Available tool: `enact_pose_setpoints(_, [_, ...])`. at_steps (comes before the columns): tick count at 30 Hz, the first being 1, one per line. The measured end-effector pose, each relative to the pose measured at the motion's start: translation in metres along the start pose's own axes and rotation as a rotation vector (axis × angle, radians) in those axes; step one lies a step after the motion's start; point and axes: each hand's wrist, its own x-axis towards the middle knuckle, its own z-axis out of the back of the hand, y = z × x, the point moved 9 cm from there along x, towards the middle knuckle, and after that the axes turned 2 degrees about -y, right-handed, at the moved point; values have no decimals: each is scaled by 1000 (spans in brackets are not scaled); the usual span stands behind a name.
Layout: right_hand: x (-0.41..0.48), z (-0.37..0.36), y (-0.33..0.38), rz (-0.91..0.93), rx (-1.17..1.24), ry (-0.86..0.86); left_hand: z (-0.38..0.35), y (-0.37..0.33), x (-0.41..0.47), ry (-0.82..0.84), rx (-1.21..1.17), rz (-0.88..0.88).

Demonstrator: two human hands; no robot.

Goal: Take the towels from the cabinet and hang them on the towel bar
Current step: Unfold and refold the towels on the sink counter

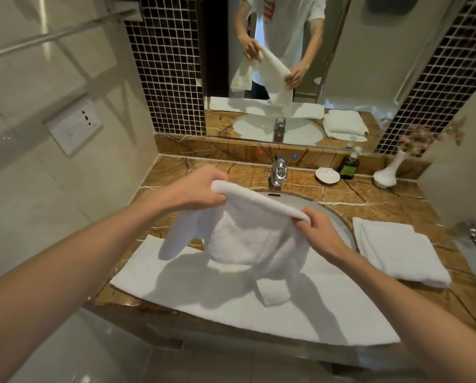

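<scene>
Both hands, left hand [196, 190] and right hand [318, 230], have fingers pinching the towel [247, 230] edge taut above the surface [383, 200], likely straightening it for the towel bar [54, 37] at ten o'clock.

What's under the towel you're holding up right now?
Under the held towel: a flat white towel along the counter's front edge, plus the sink basin, mostly covered. Its drain cannot be seen.

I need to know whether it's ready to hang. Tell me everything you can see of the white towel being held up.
The white towel looks like thick terry. Its rolled top edge is pinched by the left hand and right hand above the sink. It sags unevenly between them, one end draping left, a folded corner touching the flat towel beneath.
</scene>
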Motion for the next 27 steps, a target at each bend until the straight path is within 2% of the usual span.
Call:
enact_pose_setpoints(4, [-6,26,-4,88,-166,-2,1,13,4,16,41,9])
enact_pose_setpoints(9, [-18,9,-40,39,-470,257,-13,29,10,32,92,42])
enact_pose_setpoints(11, [-24,5,-59,-29,-583,286,-17,37,11,9,78,61])
enact_pose_setpoints(16, [-37,10,-103,-242,-463,234,-23,60,12,-24,86,107])
enact_pose_setpoints(18, [-36,18,-112,-246,-429,185,-25,67,13,9,181,112])
enact_pose_setpoints(22, [-25,44,-103,-154,-473,55,-37,73,9,138,570,45])
enact_pose_setpoints(25, [-22,55,-89,-45,-610,16,-48,88,0,226,846,7])
enact_pose_setpoints(27, [-24,59,-85,23,-723,23,-57,106,-5,297,900,45])
